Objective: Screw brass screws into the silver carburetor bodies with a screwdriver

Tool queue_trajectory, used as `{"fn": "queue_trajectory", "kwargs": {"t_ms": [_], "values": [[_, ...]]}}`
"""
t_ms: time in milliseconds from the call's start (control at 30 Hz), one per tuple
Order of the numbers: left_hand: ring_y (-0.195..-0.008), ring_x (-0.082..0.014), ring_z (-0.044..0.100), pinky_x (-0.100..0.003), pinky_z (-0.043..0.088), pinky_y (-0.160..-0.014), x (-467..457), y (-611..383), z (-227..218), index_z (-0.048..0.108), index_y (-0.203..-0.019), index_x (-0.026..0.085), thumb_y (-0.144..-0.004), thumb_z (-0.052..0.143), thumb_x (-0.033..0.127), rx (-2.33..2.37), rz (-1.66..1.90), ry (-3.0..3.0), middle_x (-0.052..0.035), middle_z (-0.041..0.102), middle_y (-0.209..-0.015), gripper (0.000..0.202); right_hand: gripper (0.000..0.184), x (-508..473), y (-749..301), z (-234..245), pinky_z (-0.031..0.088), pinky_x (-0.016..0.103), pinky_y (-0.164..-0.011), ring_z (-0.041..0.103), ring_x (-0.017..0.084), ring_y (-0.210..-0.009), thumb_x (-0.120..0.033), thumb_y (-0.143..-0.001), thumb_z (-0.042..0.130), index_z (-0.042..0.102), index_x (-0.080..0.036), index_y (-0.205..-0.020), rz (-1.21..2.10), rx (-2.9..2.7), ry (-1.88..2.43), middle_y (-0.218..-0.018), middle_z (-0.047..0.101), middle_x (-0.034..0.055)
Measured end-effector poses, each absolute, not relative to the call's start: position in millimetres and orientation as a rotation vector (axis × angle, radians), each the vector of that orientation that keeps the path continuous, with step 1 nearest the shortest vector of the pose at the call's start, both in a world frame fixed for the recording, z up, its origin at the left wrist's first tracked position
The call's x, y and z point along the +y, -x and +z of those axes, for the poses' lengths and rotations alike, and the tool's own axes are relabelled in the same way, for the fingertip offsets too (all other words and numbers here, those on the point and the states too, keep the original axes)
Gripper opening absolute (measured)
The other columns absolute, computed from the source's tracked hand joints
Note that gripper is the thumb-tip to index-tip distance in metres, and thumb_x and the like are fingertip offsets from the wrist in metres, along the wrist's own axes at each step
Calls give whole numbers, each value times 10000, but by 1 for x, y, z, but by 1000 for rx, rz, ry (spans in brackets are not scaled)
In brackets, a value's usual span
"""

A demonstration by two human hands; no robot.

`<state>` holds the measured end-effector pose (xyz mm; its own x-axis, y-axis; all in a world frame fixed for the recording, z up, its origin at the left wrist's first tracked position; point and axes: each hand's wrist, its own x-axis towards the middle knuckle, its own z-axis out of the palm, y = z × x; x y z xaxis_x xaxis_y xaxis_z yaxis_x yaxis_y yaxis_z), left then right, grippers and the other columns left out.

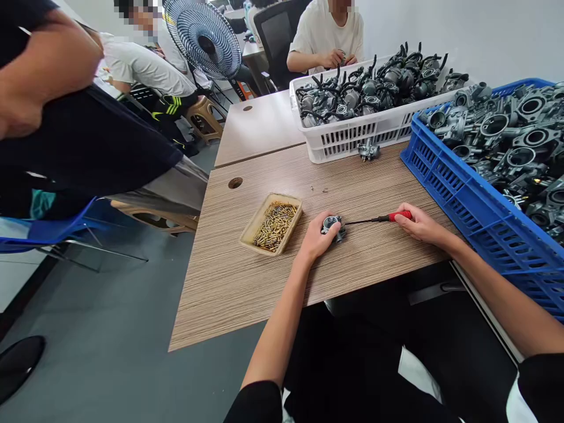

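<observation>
Left hand [315, 241] gripping carburetor [332, 228] near tabletop's [211, 294] front edge; right hand [418, 226] pinching red-handled screwdriver [394, 217], which may slip if pressed off-axis

The screwdriver [392, 217] has a glossy red plastic handle and a thin metal shaft; the carburetor [333, 226] is matt cast metal; the tabletop [220, 282] is streaky wood-grain laminate.

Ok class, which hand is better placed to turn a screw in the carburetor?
Probably the right hand: it grips the red-handled screwdriver, whose shaft reaches the carburetor. The left hand is wrapped over that carburetor, holding it on the wooden desk.
</observation>
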<state>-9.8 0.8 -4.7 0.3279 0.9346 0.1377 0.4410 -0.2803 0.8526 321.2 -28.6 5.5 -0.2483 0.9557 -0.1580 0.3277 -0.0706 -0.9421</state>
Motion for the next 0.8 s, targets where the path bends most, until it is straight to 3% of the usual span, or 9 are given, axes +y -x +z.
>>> {"fn": "queue_trajectory", "kwargs": {"t_ms": [200, 467, 667, 800], "values": [[-854, -204, 606, -325, 516, -846, 1, 9, -5, 679, -1028, 182, -978, 547, 515, 1233, 854, -1876, -43, 694, -926, 363, 469, -30, -325, 8, 227, 244, -396, 317, 104, -418, -664, -971, 668, 485, -273, -1156, 1453, -1584, 1348, -587, 385, -126], [-848, -208, 603, -325, 512, -838, 1, 9, -5, 672, -1013, 189, -967, 539, 531, 1243, 848, -1874, -43, 686, -911, 369, 467, -28, -323, -2, 224, 243, -352, 271, 91, -380, -726, -1010, 572, 452, -276, -972, 1420, -1549, 1326, -549, 342, -128], [-834, -201, 606, -325, 517, -838, 1, 9, -6, 671, -1019, 192, -970, 539, 521, 1226, 854, -1879, -41, 695, -916, 358, 430, -30, -325, 3, 277, 234, -384, 353, 113, -392, -640, -1007, 622, 473, -275, -1179, 1424, -1602, 1321, -554, 406, -137], [-820, -201, 593, -331, 509, -829, 1, 9, -5, 668, -1005, 192, -968, 532, 534, 1218, 857, -1880, -39, 686, -896, 369, 429, -29, -325, -1, 250, 242, -362, 323, 105, -380, -680, -1010, 599, 479, -272, -1066, 1399, -1587, 1337, -554, 395, -128]]}}
